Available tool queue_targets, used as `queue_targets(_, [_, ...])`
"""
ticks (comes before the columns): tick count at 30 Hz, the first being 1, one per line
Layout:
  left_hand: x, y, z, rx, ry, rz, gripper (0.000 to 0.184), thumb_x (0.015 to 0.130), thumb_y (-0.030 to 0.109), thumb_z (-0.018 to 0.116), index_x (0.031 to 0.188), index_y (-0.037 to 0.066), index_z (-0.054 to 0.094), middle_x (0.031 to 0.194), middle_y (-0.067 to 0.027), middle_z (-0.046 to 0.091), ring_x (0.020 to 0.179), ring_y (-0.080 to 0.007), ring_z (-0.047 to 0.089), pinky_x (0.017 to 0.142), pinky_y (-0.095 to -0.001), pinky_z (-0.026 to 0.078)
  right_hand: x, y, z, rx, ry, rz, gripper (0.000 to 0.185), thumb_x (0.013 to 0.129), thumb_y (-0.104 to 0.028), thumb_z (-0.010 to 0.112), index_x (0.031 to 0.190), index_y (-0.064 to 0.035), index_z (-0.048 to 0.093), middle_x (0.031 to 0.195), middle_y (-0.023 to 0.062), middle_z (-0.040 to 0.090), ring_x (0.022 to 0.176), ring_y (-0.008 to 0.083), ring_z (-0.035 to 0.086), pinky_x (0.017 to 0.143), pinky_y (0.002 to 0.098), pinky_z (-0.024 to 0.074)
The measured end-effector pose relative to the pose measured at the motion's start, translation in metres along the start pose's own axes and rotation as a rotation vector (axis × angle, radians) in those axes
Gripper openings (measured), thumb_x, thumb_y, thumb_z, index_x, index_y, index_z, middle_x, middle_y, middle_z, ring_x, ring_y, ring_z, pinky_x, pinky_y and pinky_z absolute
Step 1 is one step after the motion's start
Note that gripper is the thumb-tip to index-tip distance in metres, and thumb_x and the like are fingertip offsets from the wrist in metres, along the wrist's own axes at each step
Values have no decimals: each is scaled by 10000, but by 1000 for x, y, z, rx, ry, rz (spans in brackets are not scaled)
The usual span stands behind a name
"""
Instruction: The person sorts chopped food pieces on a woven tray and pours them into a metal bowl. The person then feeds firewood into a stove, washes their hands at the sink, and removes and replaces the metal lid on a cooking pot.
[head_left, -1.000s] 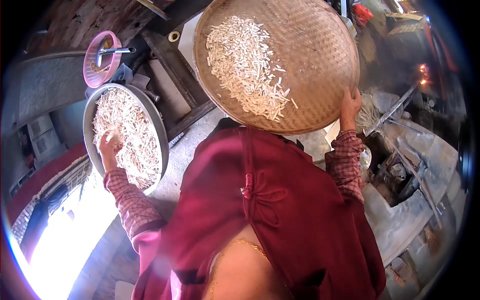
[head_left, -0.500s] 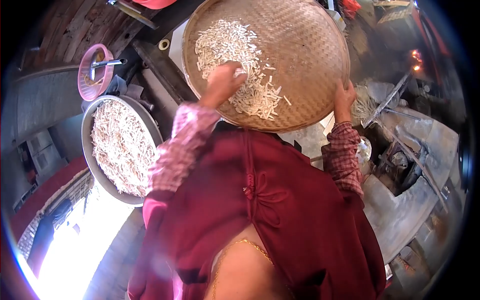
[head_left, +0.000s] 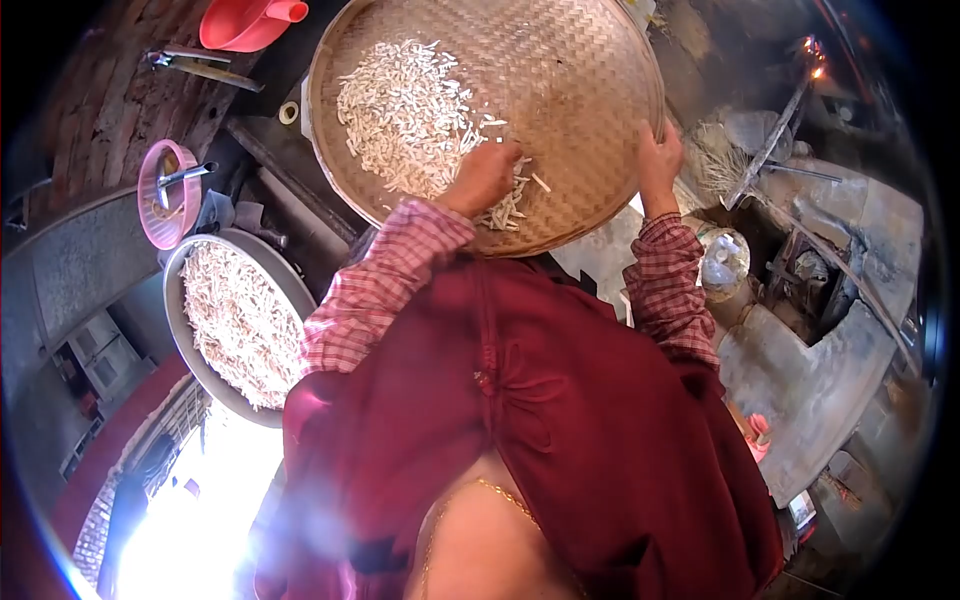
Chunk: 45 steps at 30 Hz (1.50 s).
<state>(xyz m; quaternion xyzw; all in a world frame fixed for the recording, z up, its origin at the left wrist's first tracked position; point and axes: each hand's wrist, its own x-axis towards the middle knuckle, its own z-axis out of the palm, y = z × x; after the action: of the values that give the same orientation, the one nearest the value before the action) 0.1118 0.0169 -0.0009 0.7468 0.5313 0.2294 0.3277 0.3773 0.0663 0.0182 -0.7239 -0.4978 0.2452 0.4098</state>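
Note:
A round woven bamboo tray (head_left: 570, 100) is held out in front of my body, with a heap of pale cut strips (head_left: 405, 110) over its left part. My right hand (head_left: 660, 165) grips the tray's right rim, thumb on the upper side and the other fingers hidden. Low on the tray, my left hand (head_left: 485, 178) is closed among the strips at the heap's lower right edge. Its fingertips curl down out of sight, so what they hold is hidden. A few loose strips lie just right of it.
A metal basin (head_left: 285, 265) full of similar strips stands at the left, below a pink basket (head_left: 165, 195). A red plastic scoop (head_left: 245, 22) lies upper left. On the right are a grey stove (head_left: 800, 370), a long stick (head_left: 770, 135) and glowing embers (head_left: 815, 65).
My left hand has moved right and slightly down across the strips; the pale pieces seen in it before are now hidden. The tray sits further left in view, my right hand still on its rim.

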Motion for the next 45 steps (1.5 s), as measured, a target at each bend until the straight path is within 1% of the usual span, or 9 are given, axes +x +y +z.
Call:
queue_targets(7, [-4,19,18,186,-190,105,188,762,170,570,920,91,636,949,-131,614,833,-326,603,708,-407,485,1,2,1,-38,-4,7,325,796,-230,595,1072,-61,616,941,145,661,889,280,625,783,343,463])
queue_targets(10, [-1,11,39,138,-142,183,171,745,193,576,863,83,634,888,-151,626,802,-332,614,685,-417,492,0,-4,1,-64,-4,34,335,796,-236,594,1078,-56,614,941,147,660,894,278,624,785,342,462])
queue_targets(17, [-7,14,17,280,-481,8,163,672,119,592,800,25,629,734,-171,623,713,-352,617,627,-439,493,0,-6,0,-97,7,29,360,800,-250,589,1090,-38,604,953,135,663,883,261,627,788,332,460])
queue_targets(20, [-30,-3,-15,88,-150,20,143,722,178,606,791,53,605,725,-173,609,673,-362,599,595,-431,470,1,3,1,-12,-19,23,364,803,-255,585,1092,-33,599,951,138,661,881,252,628,787,329,460])
queue_targets(25, [-28,-29,-46,-7,-67,-236,122,756,164,578,803,52,574,679,-148,583,666,-322,580,607,-412,445,2,2,0,-6,-31,50,357,801,-243,586,1087,-28,596,937,131,661,874,243,627,782,321,460])
queue_targets(29, [2,-19,-8,67,61,11,149,760,140,552,885,59,558,682,-161,580,676,-341,585,620,-441,456,2,2,1,-1,-4,-8,349,796,-234,596,1080,-31,598,916,136,660,858,255,627,765,325,462])
queue_targets(39, [9,-2,38,392,-28,157,168,683,107,599,821,37,535,670,-180,556,652,-371,576,546,-450,450,1,-1,0,-70,4,-30,300,810,-211,588,1044,-25,607,879,137,656,827,255,625,739,334,461])
queue_targets(42, [7,-2,31,355,-239,48,190,682,71,582,869,40,567,727,-190,570,698,-361,583,577,-446,455,1,-7,0,-53,3,-15,297,809,-213,588,1035,-21,607,886,135,658,831,245,625,743,330,460])
queue_targets(45, [-16,-3,-1,56,-76,183,242,690,41,556,927,37,602,805,-191,592,765,-348,590,639,-434,466,2,-5,0,-36,-7,9,303,810,-217,587,1038,-19,606,895,133,660,836,242,626,748,329,461])
